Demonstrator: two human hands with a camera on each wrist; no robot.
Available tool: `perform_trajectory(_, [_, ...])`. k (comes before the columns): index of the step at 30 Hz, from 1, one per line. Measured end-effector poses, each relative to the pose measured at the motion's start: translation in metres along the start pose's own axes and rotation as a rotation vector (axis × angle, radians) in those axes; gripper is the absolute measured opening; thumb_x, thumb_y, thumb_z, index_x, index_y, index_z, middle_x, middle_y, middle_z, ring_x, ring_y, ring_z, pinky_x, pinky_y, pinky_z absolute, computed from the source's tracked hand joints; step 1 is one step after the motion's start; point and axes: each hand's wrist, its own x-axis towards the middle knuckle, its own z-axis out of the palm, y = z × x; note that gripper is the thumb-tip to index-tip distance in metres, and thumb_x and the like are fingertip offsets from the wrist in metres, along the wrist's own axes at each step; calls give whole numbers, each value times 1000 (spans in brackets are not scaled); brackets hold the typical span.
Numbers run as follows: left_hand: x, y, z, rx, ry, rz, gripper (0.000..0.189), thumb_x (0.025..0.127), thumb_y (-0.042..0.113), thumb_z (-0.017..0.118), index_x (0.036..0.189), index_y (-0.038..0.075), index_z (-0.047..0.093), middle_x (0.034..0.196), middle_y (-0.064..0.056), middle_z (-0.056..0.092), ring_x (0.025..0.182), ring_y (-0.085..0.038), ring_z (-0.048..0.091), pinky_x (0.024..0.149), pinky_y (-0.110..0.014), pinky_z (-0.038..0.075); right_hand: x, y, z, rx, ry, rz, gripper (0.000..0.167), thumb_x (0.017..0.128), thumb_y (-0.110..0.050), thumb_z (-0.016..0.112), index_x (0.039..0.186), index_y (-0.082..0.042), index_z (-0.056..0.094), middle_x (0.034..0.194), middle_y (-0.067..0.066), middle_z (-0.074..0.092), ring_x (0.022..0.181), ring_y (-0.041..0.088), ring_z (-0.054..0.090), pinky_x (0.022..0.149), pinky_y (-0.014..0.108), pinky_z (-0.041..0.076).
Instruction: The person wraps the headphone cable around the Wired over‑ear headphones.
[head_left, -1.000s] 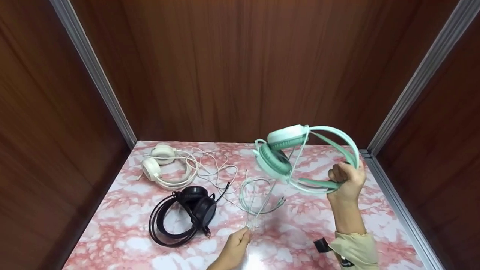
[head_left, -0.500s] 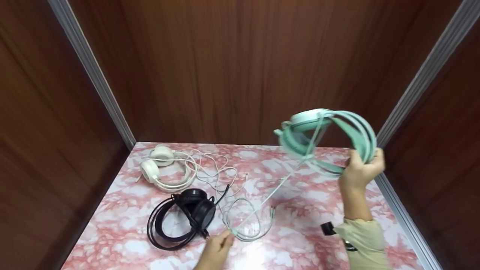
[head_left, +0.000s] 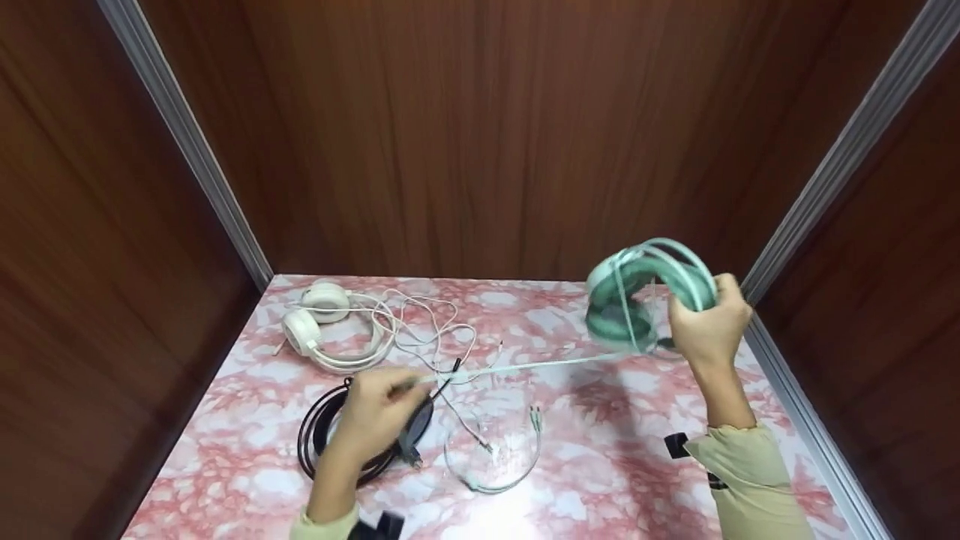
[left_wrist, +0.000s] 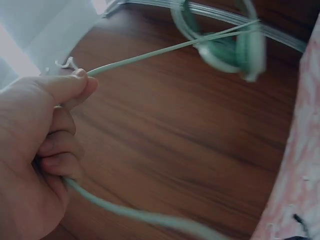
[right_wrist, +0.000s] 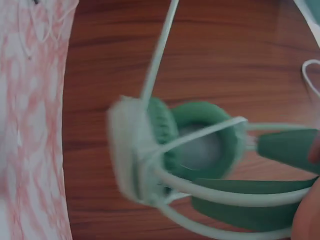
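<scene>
My right hand [head_left: 709, 322] grips the band of the green and white headphones [head_left: 600, 289], held up over the right part of the table. In the right wrist view both green ear pads [right_wrist: 200, 142] show, with the cable crossing them. My left hand [head_left: 379, 412] pinches the pale green cable [head_left: 551, 364] between thumb and forefinger, above the black headphones [head_left: 309, 439] and partly hiding them. That cable runs taut to the headphones. In the left wrist view, the lower fingers [left_wrist: 62, 150] are curled round the cable too. The cable's plug end [head_left: 535, 416] lies on the table.
White headphones [head_left: 300, 330] with a loosely tangled white cable [head_left: 474, 337] lie at the back left of the pink marbled table [head_left: 225, 450]. Brown wood panels [head_left: 480, 150] enclose the back and sides, with metal rails [head_left: 832, 161] at the corners.
My left hand has moved up and left, drawing the cable taut and over the black headphones. The green headphones have risen, shifted right and turned in my right hand. Less cable lies on the table.
</scene>
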Motion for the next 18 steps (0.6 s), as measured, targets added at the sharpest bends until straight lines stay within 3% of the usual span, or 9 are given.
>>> perform_trajectory(2, [13, -12, -1, 36, 51, 114, 17, 71, -11, 77, 83, 0, 73, 59, 0, 56, 48, -6, 39, 45, -18, 38, -2, 3, -2, -45, -147, -33, 22, 67, 0, 72, 80, 0, 54, 63, 9, 51, 57, 22, 45, 51, 25, 34])
perform_trajectory(4, [27, -18, -2, 60, 90, 184, 15, 73, -7, 77, 84, 1, 74, 58, 1, 54, 49, -7, 38, 46, -18, 36, -5, 5, -5, -50, -334, -49, 22, 68, 2, 71, 84, -1, 56, 66, 10, 52, 60, 22, 46, 52, 27, 37])
perform_trajectory(7, [46, -22, -1, 82, 145, 202, 15, 74, -3, 79, 88, 2, 75, 59, 1, 53, 50, -9, 39, 47, -21, 35, -9, 7, -8, 34, -645, -47, 25, 70, 7, 67, 92, 0, 58, 73, 9, 52, 65, 21, 47, 55, 29, 41])
perform_trajectory(11, [64, -26, 3, 40, 174, 125, 13, 76, -5, 77, 88, 1, 75, 59, 0, 54, 51, -7, 37, 47, -21, 33, -19, 7, -12, 291, -971, 3, 28, 71, 16, 61, 96, 3, 59, 78, 9, 55, 69, 18, 50, 61, 30, 46])
perform_trajectory(14, [71, -31, 8, -32, 183, 39, 10, 77, -10, 74, 86, -5, 73, 61, -7, 59, 53, -5, 41, 47, -18, 35, -27, 3, -15, 479, -1113, -38, 33, 70, 19, 60, 99, 2, 61, 80, 8, 59, 71, 16, 53, 64, 29, 48])
perform_trajectory(18, [72, -21, 13, -128, 173, -89, 6, 80, -14, 70, 86, -12, 70, 72, -20, 67, 61, -5, 54, 56, -15, 45, -37, -5, -19, 790, -1269, -133, 49, 68, 20, 58, 112, -2, 62, 92, 1, 66, 77, 10, 58, 67, 24, 50])
